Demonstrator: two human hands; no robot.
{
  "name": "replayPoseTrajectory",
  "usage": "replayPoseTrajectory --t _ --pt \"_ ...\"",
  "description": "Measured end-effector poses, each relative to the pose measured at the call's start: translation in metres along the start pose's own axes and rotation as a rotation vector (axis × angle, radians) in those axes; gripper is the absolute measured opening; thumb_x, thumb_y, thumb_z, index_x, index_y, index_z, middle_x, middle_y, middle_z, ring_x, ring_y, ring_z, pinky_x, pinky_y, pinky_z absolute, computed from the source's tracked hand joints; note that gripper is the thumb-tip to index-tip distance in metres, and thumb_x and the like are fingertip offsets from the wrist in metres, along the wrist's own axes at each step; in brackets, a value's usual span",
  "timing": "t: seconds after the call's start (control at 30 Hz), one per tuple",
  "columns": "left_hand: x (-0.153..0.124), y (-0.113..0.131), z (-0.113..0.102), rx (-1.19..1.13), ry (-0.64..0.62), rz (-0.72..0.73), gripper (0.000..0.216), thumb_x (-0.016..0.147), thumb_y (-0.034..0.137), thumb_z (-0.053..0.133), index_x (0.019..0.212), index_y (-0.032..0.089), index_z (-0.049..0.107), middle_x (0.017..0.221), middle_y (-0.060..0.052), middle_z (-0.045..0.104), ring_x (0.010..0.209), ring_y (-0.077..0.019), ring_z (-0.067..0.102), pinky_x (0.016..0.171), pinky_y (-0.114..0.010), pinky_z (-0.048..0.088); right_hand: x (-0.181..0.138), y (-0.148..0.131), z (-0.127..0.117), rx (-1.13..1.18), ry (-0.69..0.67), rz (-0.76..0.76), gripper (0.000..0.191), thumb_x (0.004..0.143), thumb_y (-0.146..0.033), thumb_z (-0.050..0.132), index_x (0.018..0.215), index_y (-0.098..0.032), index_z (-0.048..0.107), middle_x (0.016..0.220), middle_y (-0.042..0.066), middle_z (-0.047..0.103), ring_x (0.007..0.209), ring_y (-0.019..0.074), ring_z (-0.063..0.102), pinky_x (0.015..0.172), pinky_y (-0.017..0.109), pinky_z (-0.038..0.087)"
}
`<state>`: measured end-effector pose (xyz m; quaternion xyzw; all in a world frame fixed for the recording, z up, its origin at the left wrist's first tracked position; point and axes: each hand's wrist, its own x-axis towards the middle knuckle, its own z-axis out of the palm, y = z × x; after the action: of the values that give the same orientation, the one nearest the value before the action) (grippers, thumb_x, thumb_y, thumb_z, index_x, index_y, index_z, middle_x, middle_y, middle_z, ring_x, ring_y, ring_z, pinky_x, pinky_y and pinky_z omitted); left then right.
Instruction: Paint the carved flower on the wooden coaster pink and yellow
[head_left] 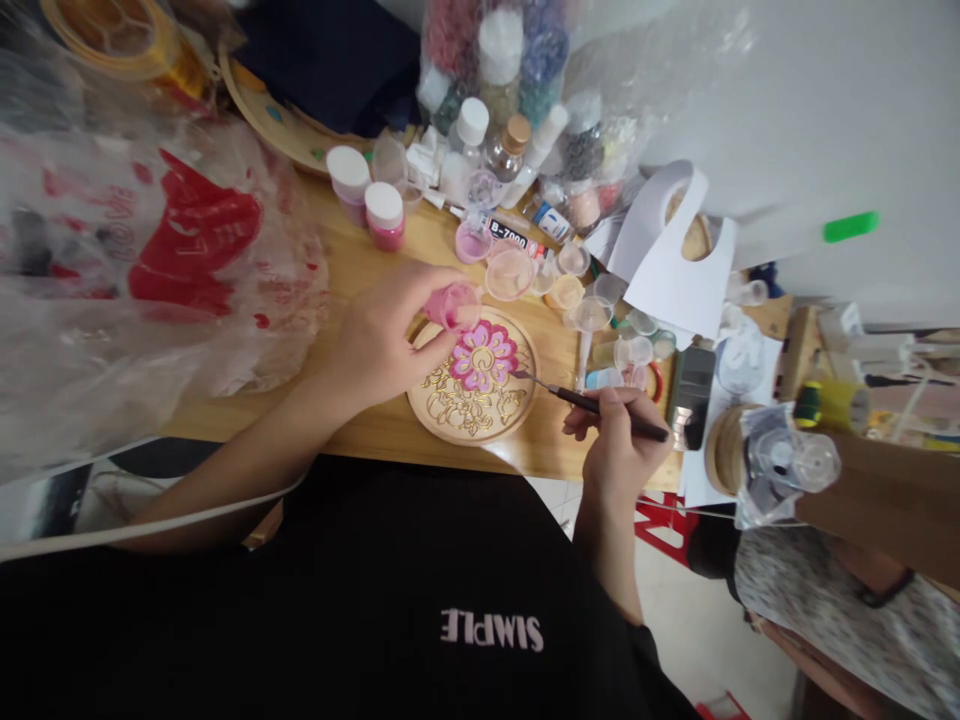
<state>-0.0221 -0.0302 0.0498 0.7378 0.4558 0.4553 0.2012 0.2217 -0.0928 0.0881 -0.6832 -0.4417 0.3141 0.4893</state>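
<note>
A round wooden plaque lies on the wooden table, with raised gold outlines of a flower and leaves. Its flower is coloured pink and magenta; the leaf outlines below it show bare wood. My left hand is closed on a small clear cup of pink paint, tilted over the plaque's upper left edge. In my right hand is a palette knife with a dark handle, gripped like a pen. The knife's small blade is at the flower's right edge; whether it touches the surface I cannot tell.
Small plastic cups, white-capped jars and a B-7000 glue tube crowd the table behind the plaque. A plastic bag bulges at the left. To the right are a phone and a wooden roll; another person sits lower right.
</note>
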Motion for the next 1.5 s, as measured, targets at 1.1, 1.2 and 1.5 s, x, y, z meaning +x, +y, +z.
replayPoseTrajectory --t 1.1,1.2,1.5 --pt "0.001 -0.004 0.006 -0.076 -0.216 0.109 0.021 0.105 0.024 0.053 0.121 0.021 0.066 0.118 -0.002 0.076 0.112 -0.0173 0.071 0.097 -0.04 0.063 0.014 -0.038 0.046 0.084 -0.283 -0.184 0.018 0.084 -0.03 0.062 0.068 -0.023 0.063 0.055 -0.005 0.062 0.05 0.0106 0.056 0.049 0.024 0.043" --pt "0.001 -0.005 0.007 -0.085 -0.17 0.15 0.021 0.099 0.017 0.056 0.117 0.02 0.068 0.115 -0.005 0.077 0.108 -0.0182 0.073 0.095 -0.037 0.063 0.018 -0.032 0.047 0.174 -0.286 -0.145 0.017 0.082 -0.03 0.064 0.067 -0.022 0.063 0.053 -0.005 0.063 0.046 0.0099 0.056 0.047 0.023 0.042" --pt "0.0 -0.005 0.008 -0.064 -0.153 0.067 0.025 0.094 0.015 0.06 0.116 0.022 0.071 0.114 -0.008 0.077 0.108 -0.0213 0.073 0.096 -0.037 0.062 0.029 0.001 0.054 0.452 -0.31 0.102 0.017 0.076 -0.034 0.065 0.063 -0.023 0.062 0.046 -0.005 0.061 0.038 0.0112 0.052 0.041 0.023 0.038"
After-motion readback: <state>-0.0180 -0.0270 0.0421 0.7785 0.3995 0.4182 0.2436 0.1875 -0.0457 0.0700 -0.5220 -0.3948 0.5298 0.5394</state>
